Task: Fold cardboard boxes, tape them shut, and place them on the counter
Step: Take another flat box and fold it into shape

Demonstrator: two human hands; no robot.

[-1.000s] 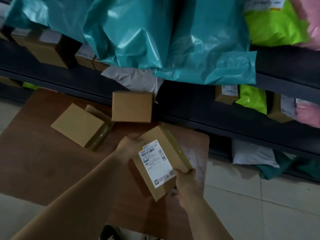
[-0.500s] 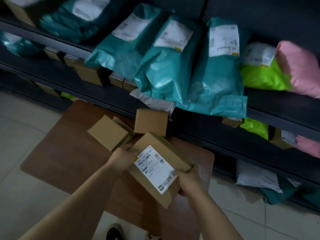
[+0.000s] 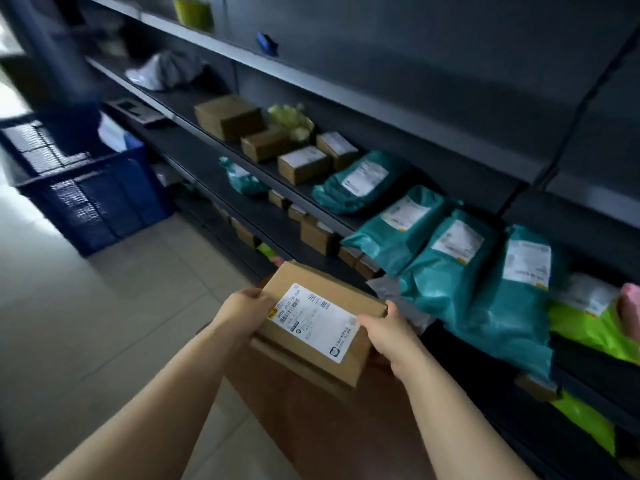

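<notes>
Both hands on it: left hand [image 3: 244, 308] and right hand [image 3: 388, 332] curl round opposite ends of the small brown cardboard box with a white shipping label [image 3: 318, 320]. It is held level and label-up beside the dark metal shelf [image 3: 194, 147], likely so it reads once shelved.

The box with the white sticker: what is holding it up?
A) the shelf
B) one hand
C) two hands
C: the left hand grips one end of the box and the right hand grips the other end, and the box is off the shelf.
</notes>
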